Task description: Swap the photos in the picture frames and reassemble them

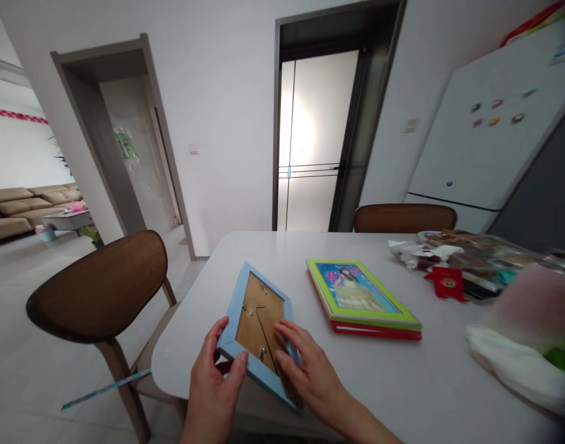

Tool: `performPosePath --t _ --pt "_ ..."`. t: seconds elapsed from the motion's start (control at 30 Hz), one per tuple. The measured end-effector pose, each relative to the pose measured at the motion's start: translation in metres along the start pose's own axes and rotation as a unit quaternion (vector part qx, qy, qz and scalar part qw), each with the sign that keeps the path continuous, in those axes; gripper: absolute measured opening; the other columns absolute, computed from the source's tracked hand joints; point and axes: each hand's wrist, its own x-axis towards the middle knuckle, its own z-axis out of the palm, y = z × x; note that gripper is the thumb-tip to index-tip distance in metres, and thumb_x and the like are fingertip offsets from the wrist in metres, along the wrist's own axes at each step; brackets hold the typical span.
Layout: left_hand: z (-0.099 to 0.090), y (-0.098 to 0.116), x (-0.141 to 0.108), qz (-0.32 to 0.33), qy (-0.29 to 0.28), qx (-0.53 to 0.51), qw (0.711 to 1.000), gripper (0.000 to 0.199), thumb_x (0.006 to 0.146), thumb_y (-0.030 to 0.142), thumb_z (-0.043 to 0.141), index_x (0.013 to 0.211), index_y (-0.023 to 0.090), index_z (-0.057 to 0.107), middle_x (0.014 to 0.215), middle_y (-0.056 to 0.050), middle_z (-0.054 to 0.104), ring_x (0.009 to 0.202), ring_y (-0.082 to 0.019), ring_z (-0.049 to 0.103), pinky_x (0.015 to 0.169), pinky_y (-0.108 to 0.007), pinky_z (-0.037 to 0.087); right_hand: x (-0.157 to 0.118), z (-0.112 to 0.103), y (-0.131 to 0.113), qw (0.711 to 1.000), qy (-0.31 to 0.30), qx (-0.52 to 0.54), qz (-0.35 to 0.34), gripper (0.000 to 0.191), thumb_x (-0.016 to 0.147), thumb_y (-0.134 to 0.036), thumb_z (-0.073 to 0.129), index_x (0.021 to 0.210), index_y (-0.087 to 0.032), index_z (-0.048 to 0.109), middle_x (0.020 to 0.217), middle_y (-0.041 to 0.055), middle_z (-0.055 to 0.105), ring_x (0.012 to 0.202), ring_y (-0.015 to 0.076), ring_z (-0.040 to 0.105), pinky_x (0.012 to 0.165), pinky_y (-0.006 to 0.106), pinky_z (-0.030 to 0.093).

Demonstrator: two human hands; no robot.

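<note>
A light blue picture frame [239, 302] is held tilted over the near part of the table, its brown backing board [259, 317] facing me. Metal clips and a dark line show on that board. My left hand [217, 376] grips the frame's lower left corner, thumb on the face toward me and fingers round the edge. My right hand [310, 364] is curled at the frame's right side, thumb and fingertips against the backing; part of its grip is hidden. Beyond it, a lime-green picture frame [319, 287] with a figure in a pale dress lies on a red frame [379, 331].
The white table [194, 345] carries a red paper item [448, 283], plastic-wrapped things [485, 246] and a white bag [517, 364] on the right. A brown chair [106, 290] stands left, another chair [405, 217] behind. A white fridge [485, 148] is at back right.
</note>
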Motion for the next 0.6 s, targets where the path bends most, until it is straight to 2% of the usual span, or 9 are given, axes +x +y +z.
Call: performPosePath --t 0.13,0.27,0.43,0.53,0.6 --pt "-0.01 -0.042 -0.017 -0.039 -0.025 0.082 0.996 0.051 0.072 0.033 0.049 0.116 0.012 0.036 0.111 -0.011 0.055 0.096 -0.021 0.056 0.081 -0.033 0.047 -0.004 0.007 0.004 0.997 -0.061 -0.042 0.009 0.036 0.073 -0.03 0.048 0.107 -0.018 0.055 0.114 0.011 0.052 0.106 0.0219 0.045 0.091 0.04 0.034" --pt "-0.016 -0.067 -0.032 -0.002 -0.066 0.237 0.969 0.05 0.072 0.034 0.049 0.114 0.008 0.04 0.112 -0.016 0.055 0.103 -0.026 0.051 0.087 -0.041 0.041 -0.008 0.004 0.006 0.991 -0.094 -0.098 -0.003 0.039 0.066 -0.031 0.056 0.103 -0.019 0.058 0.114 0.0111 0.051 0.105 0.0245 0.044 0.091 0.041 0.031" --pt "-0.018 -0.074 -0.035 0.072 -0.106 0.322 0.938 0.045 0.071 0.041 0.053 0.103 0.01 0.05 0.095 -0.015 0.061 0.09 -0.028 0.056 0.078 -0.044 0.045 -0.007 -0.002 0.007 0.983 -0.126 -0.13 -0.023 0.042 0.059 -0.025 0.061 0.101 -0.026 0.058 0.114 0.0079 0.051 0.105 0.0239 0.043 0.09 0.041 0.029" --pt "-0.014 -0.071 -0.032 0.112 -0.137 0.319 0.931 0.042 0.069 0.038 0.057 0.103 0.014 0.051 0.11 -0.016 0.054 0.102 -0.028 0.05 0.085 -0.044 0.042 -0.003 -0.006 0.007 0.98 -0.151 -0.128 -0.032 0.042 0.058 -0.024 0.063 0.1 -0.027 0.059 0.116 0.0077 0.049 0.107 0.0248 0.042 0.089 0.042 0.029" --pt "-0.009 -0.066 -0.029 0.139 -0.18 0.296 0.928 0.04 0.067 0.032 0.059 0.103 0.016 0.05 0.122 -0.015 0.045 0.112 -0.027 0.041 0.092 -0.043 0.037 0.0 -0.006 0.005 0.976 -0.175 -0.118 -0.056 0.039 0.059 -0.022 0.063 0.097 -0.029 0.06 0.119 0.0067 0.047 0.109 0.0245 0.039 0.089 0.041 0.029"
